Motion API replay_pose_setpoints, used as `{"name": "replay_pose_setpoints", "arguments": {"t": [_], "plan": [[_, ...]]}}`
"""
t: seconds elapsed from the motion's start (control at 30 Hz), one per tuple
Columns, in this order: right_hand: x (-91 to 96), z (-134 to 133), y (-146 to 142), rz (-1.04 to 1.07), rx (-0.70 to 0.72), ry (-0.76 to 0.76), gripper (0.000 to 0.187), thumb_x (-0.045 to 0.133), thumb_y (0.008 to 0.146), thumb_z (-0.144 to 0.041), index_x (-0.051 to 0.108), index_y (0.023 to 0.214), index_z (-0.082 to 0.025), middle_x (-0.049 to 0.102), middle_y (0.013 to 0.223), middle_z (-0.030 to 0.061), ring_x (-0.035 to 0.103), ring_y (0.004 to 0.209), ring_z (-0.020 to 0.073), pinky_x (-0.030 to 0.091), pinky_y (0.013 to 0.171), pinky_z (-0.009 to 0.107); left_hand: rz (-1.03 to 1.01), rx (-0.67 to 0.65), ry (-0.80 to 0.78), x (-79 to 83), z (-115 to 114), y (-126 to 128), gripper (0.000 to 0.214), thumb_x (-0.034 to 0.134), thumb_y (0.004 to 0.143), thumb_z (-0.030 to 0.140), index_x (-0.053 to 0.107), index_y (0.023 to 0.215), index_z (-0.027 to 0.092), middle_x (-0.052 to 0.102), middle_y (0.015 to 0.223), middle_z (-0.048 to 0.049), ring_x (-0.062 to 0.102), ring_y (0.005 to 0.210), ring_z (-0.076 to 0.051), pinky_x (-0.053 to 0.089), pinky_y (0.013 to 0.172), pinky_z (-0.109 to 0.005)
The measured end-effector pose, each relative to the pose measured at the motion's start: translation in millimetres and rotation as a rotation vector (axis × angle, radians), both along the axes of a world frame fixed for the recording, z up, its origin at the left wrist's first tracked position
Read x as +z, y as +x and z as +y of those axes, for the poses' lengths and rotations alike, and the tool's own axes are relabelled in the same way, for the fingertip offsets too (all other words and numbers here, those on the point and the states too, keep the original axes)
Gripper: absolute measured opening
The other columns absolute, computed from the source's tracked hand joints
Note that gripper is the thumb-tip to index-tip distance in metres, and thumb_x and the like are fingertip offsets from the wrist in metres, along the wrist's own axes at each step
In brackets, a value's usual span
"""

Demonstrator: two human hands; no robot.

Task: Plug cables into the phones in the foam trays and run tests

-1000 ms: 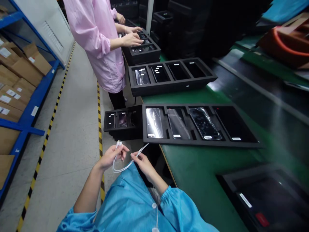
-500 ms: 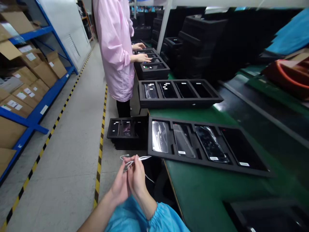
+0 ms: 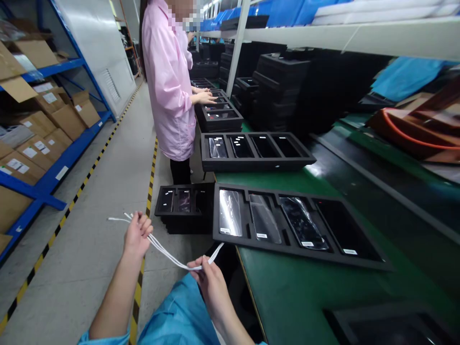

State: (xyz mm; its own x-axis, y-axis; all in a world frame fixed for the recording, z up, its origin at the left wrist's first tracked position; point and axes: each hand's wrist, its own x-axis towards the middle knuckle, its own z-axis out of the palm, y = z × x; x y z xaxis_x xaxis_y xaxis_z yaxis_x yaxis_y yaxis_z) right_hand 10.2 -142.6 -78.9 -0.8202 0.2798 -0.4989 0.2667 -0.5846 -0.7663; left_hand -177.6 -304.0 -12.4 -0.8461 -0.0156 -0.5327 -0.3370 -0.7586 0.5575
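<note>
A white cable (image 3: 168,254) is stretched taut between my two hands, below the table's near left corner. My left hand (image 3: 137,234) is closed around one end, with the cable tips sticking out to the left. My right hand (image 3: 209,277) pinches the cable's folded other end, and a short loop pokes up toward the black foam tray (image 3: 362,261). That tray lies on the green table (image 3: 287,287) and holds several phones in plastic wrap.
A person in a pink coat (image 3: 168,81) stands ahead at stacked black trays (image 3: 219,117). A second phone tray (image 3: 255,160) lies further along the table. More trays (image 3: 183,211) sit low beside the table. Blue shelving with cardboard boxes (image 3: 39,139) lines the left aisle.
My hands were together half a second ago; now my left hand has pulled out to the left, drawing the cable straight. The view has tilted upward.
</note>
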Motion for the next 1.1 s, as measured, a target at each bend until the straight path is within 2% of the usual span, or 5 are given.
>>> {"name": "replay_pose_setpoints", "arguments": {"t": [0.2,0.33,0.53,0.77,1.1], "plan": [[31.0,86.8,10.2,0.013,0.153,0.436,0.056,0.081,0.082,-0.079,0.078,0.083,-0.023,0.075,0.085,0.0106,0.07,0.087,0.0298,0.057,0.088,0.042,0.174,0.084,-0.234,13.7,-30.9,-4.2,0.027,0.067,0.11,0.038,0.061,0.091,0.019,0.031,0.054,0.013,0.023,0.037,-0.004,0.015,0.035,-0.015],[41.9,141.0,-37.5,-0.009,0.025,1.27,0.058,0.058,0.1,-0.064,0.072,0.132,-0.018,0.071,0.138,0.0211,0.058,0.138,0.0385,0.044,0.12,0.053,0.23,-0.213,-0.335,9.2,-10.7,12.7,0.039,0.083,0.095,0.051,0.065,0.1,0.017,0.038,0.059,0.0123,0.027,0.041,-0.004,0.018,0.038,-0.014],[14.7,149.6,-94.4,-0.092,0.019,1.313,0.057,0.063,0.096,-0.051,0.068,0.138,-0.012,0.069,0.137,0.0269,0.052,0.143,0.0445,0.039,0.12,0.06,0.182,-0.55,-0.362,-22.5,39.3,48.3,0.061,0.092,0.08,0.062,0.067,0.112,0.016,0.037,0.064,0.0121,0.024,0.046,-0.003,0.01,0.043,-0.016],[4.2,177.0,-109.4,-0.097,-0.015,1.19,0.067,0.063,0.093,-0.046,0.059,0.152,-0.015,0.076,0.114,0.0144,0.074,0.094,0.0278,0.06,0.091,0.044,0.188,-0.754,-0.375,-46.4,67.9,63.2,0.062,0.082,0.084,0.075,0.067,0.1,0.017,0.035,0.062,0.0121,0.019,0.046,-0.003,0.007,0.044,-0.018],[6.9,176.0,-63.2,-0.073,-0.013,1.246,0.051,0.065,0.095,-0.049,0.074,0.137,-0.021,0.077,0.126,0.0148,0.072,0.111,0.03,0.057,0.101,0.046,0.152,-0.824,-0.398,-53.6,79.1,63.0,0.062,0.083,0.083,0.075,0.068,0.098,0.017,0.032,0.06,0.0127,0.019,0.046,-0.004,0.009,0.045,-0.018]]}}
